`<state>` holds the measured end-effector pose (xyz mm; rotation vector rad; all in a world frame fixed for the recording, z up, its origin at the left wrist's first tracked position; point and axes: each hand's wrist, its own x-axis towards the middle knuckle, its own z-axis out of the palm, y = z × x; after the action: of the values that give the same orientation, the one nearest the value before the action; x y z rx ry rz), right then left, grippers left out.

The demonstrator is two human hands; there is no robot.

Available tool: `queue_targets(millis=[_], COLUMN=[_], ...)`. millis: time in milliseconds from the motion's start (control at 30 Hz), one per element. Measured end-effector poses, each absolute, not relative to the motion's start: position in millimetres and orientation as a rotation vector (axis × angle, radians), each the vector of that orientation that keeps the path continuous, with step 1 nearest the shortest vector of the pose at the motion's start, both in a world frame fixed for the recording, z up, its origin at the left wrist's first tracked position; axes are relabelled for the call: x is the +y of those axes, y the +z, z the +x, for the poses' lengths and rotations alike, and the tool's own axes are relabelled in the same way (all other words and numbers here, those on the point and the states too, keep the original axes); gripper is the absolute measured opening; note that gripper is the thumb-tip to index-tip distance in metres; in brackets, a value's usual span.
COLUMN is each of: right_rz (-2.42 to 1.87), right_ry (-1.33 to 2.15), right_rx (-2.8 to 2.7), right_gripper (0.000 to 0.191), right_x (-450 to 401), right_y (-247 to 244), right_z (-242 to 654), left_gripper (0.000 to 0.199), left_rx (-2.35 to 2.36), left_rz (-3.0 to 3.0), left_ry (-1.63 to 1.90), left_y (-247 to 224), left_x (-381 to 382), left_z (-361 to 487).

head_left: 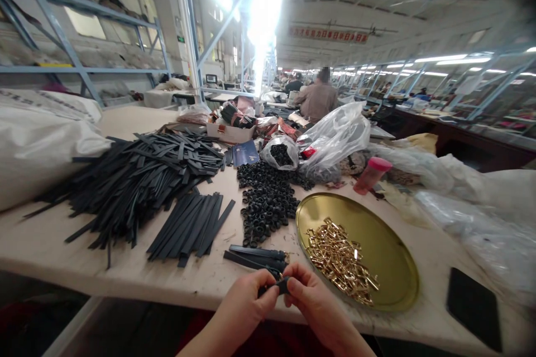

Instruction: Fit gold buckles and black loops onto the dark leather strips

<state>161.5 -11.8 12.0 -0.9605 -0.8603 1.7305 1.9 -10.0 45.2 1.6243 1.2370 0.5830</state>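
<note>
At the table's front edge, my left hand (250, 302) and my right hand (309, 294) are closed on one black strap (282, 285) between them. Fingers cover most of that strap. A small stack of finished-looking black straps (255, 257) lies just beyond my hands, with a bit of gold metal at its right end. Small black loops (268, 201) are heaped behind it. Right of my hands, a round gold tray (389, 256) bears a pile of gold buckles (341, 259). Flat black strips (190, 226) lie in a row to the left.
A large heap of black strips (146, 178) covers the table's left side. A clear bag of loops (281, 153), a pink-lidded jar (371, 174) and plastic bags (335, 136) stand behind. A dark flat tablet-like object (473, 307) lies far right. A person (318, 97) sits ahead.
</note>
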Motion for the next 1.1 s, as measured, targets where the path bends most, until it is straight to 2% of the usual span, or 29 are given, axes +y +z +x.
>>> queue_targets(millis=[167, 433, 633, 733, 867, 967, 1100], right_rz=[-0.961, -0.919, -0.947, -1.021, -0.998, -0.988, -1.000], right_ry=[1.772, 1.839, 1.780, 1.764, 1.822, 1.809, 1.744], right_rx=[-0.668, -0.426, -0.486, -0.434, -0.445, -0.559, -0.522], right_gripper=[0.020, 0.023, 0.023, 0.024, 0.024, 0.024, 0.035], right_x=[-18.8, -22.3, -14.5, -9.3, -7.3, -8.4, -10.4], right_y=[12.3, -9.8, -8.4, -6.6, -4.9, -3.4, -2.7], right_z=[158.1, 140.0, 135.6, 134.6, 129.0, 126.0, 128.4], left_gripper=[0.021, 0.022, 0.023, 0.017, 0.022, 0.016, 0.013], left_rx=[1.223, 1.246, 1.272, 1.185, 1.200, 1.212, 1.258], left_rz=[1.565, 1.547, 1.539, 1.533, 1.475, 1.398, 1.370], left_ry=[0.597, 0.666, 0.696, 0.698, 0.726, 0.721, 0.663], left_y=[38.5, 26.8, 27.5, 30.5, 27.4, 21.8, 16.4], left_x=[-13.7, -15.6, -11.2, -10.2, -8.9, -4.8, -0.4], left_z=[6.1, 2.6, 1.7, -1.0, -4.5, -6.2, -9.3])
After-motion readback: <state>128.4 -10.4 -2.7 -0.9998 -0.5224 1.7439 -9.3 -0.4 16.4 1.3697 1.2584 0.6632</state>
